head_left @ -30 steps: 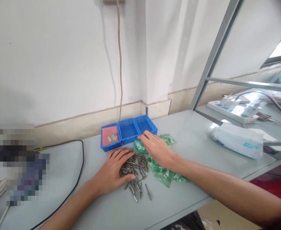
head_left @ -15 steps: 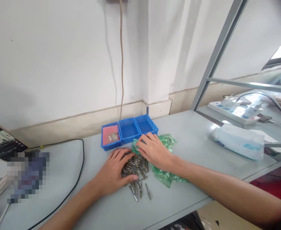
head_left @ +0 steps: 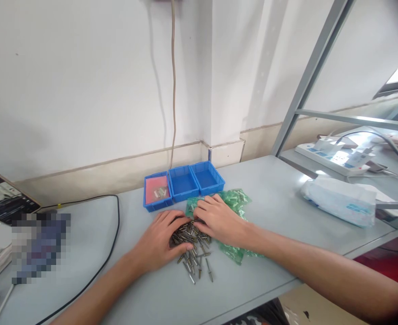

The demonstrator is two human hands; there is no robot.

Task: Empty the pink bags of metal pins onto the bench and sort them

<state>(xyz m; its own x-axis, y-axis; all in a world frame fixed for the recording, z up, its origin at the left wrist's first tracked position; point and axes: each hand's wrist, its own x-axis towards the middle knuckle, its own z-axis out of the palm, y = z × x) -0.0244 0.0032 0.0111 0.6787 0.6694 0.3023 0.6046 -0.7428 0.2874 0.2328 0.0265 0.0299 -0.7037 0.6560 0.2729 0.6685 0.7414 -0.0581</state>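
A heap of metal rivets (head_left: 194, 239) lies on the grey table, several strewn loose toward the front. My left hand (head_left: 163, 237) curves around the heap's left side, thumb and fingers spread apart and touching the rivets. At the upper right of the heap rests my right hand (head_left: 217, 216), its fingers bent and a little apart from the thumb, with no held item visible; its fingertips are partly hidden. Green plastic packets (head_left: 234, 255) lie under and beside my right hand, partly covered by it.
Behind the heap stand three joined blue bins: the left bin (head_left: 158, 206) has pink lining and small pale pieces, beside a middle bin (head_left: 184, 197) and a right bin (head_left: 212, 192). A white plastic package (head_left: 339, 201) lies right. A phone (head_left: 5, 196) and black cable (head_left: 117, 225) are left.
My right hand has shifted slightly down and right against the heap, uncovering more of the green packet behind its fingers. My left hand stays almost in place around the rivets.
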